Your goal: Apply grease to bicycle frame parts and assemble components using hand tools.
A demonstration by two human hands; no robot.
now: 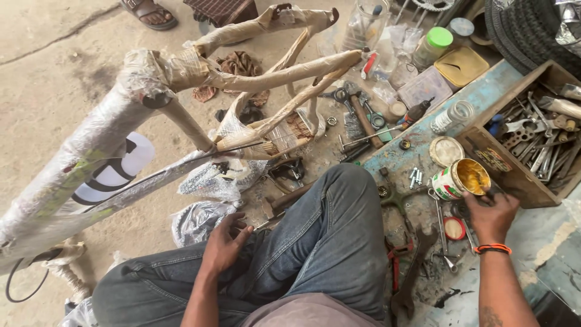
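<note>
I sit with my jeans-clad knee [330, 224] raised. My left hand [225, 242] rests by my thigh, fingers curled near a small metal part against plastic wrap [200, 218]; whether it grips anything is unclear. My right hand [491, 213], with an orange wristband, reaches to an open tin [461, 179] of yellow-brown grease lying tilted on the blue board [484, 97]. Its fingertips touch the tin's rim. A bicycle frame [151, 85] wrapped in brown paper and plastic film stands in front of me at left.
A wooden box [526, 139] of spanners sits at right. Loose bolts [414, 177], screwdrivers, a hammer [363, 121], red-handled pliers [396, 260], a large wrench [417, 266], jars and a lid [446, 150] litter the ground. Another person's sandalled foot [148, 12] is at top left. Tyres [532, 30] lie top right.
</note>
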